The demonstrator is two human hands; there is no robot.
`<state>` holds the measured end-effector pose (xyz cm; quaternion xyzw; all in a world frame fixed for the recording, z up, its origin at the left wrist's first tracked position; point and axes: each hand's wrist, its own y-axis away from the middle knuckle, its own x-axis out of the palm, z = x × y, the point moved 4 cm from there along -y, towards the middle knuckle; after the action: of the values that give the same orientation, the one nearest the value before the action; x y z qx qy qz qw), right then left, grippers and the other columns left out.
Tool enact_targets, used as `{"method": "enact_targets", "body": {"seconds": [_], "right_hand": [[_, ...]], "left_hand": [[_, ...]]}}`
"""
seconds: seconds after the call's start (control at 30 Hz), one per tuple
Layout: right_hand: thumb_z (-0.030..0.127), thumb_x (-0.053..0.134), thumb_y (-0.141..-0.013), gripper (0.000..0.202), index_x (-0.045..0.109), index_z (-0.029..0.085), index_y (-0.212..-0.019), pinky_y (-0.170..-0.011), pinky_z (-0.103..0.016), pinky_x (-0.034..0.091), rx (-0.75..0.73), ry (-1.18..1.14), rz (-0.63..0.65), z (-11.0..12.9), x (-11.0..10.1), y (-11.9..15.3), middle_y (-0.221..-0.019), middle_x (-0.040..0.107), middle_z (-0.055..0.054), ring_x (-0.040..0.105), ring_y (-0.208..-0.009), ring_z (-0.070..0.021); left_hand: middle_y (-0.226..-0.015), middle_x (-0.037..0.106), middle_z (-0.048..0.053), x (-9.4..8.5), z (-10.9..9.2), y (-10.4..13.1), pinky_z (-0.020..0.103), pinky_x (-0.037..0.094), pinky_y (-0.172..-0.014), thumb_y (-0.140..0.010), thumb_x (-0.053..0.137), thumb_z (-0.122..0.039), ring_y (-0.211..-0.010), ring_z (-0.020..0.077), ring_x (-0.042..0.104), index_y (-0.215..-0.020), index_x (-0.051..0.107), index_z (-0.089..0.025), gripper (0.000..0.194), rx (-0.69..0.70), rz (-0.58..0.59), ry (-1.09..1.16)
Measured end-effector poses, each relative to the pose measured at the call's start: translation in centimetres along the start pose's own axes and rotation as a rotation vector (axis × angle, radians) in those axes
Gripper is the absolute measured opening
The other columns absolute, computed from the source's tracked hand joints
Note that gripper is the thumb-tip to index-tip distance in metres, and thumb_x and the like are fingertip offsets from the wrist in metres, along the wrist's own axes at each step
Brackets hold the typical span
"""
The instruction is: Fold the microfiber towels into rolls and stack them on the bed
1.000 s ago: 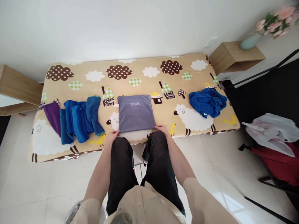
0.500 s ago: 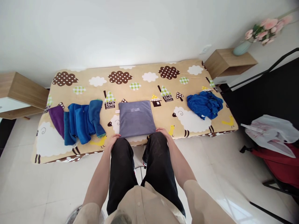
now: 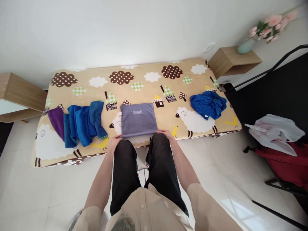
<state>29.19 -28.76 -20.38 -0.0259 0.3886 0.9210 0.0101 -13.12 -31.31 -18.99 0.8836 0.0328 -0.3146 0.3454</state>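
A flat grey cloth (image 3: 139, 120) with white lettering and a small white tag on its left side lies on the bed, in front of my knees. My left hand (image 3: 115, 143) is at its near left corner, fingers closed on the edge. At the near right corner, my right hand (image 3: 166, 133) pinches the cloth's edge in the same way. To the left, several blue folded cloths (image 3: 83, 125) lie side by side, with a purple cloth (image 3: 56, 121) at their far left. A crumpled heap of blue cloth (image 3: 208, 105) lies toward the right end.
The bed (image 3: 144, 93) has a beige cover and stands against a white wall. Wooden cabinets (image 3: 26, 91) flank it; the right one carries a vase (image 3: 245, 46) of pink flowers. A plastic bag (image 3: 274, 131) rests on something red (image 3: 286, 163) at the right.
The view has shifted slightly, so everything sits a little higher and further left. Both hands stay at the near corners of the grey cloth.
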Motion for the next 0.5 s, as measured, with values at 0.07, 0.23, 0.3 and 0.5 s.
{"method": "enact_targets", "body": {"seconds": [0.07, 0.23, 0.3, 0.5], "right_hand": [[0.025, 0.088, -0.061, 0.037, 0.079, 0.017, -0.096, -0.075, -0.030, 0.057, 0.004, -0.023, 0.032, 0.1, 0.3, -0.3, -0.084, 0.079, -0.004, 0.072, -0.075, -0.0183], [0.015, 0.085, -0.053, 0.032, 0.076, 0.016, -0.084, -0.071, -0.029, 0.056, -0.135, 0.146, -0.022, 1.2, 0.8, -1.7, -0.073, 0.074, -0.003, 0.068, -0.068, -0.0175], [0.016, 0.081, -0.057, 0.021, 0.075, 0.016, -0.077, -0.073, -0.030, 0.055, -0.204, 0.235, -0.077, 1.6, 0.8, -2.0, -0.069, 0.072, -0.003, 0.067, -0.070, -0.0184], [0.019, 0.077, -0.057, 0.013, 0.075, 0.020, -0.070, -0.094, -0.035, 0.054, -0.365, 0.279, -0.116, 2.6, 0.8, -1.7, -0.110, 0.075, -0.009, 0.068, -0.104, -0.0249]], "left_hand": [[-0.085, 0.076, 0.005, 0.0, -0.3, -0.4, 0.033, 0.054, -0.072, -0.075, 0.067, -0.026, -0.080, 0.0259, 0.071, -0.116, 0.076, -0.022, 0.043, 0.037, -0.017, -0.011], [-0.089, 0.073, 0.006, 0.3, -0.6, -1.3, 0.034, 0.055, -0.080, -0.077, 0.064, -0.030, -0.083, 0.0240, 0.069, -0.104, 0.077, -0.020, 0.031, 0.135, -0.125, 0.007], [-0.107, 0.072, 0.009, 0.3, -0.8, -1.4, 0.037, 0.056, -0.089, -0.077, 0.066, -0.030, -0.090, 0.0234, 0.069, -0.097, 0.077, -0.021, 0.025, 0.198, -0.169, 0.045], [-0.129, 0.069, 0.008, 0.6, -1.9, -1.4, 0.037, 0.054, -0.103, -0.071, 0.064, -0.017, -0.119, 0.0224, 0.064, -0.079, 0.074, -0.022, 0.014, 0.382, -0.036, 0.181]]}}
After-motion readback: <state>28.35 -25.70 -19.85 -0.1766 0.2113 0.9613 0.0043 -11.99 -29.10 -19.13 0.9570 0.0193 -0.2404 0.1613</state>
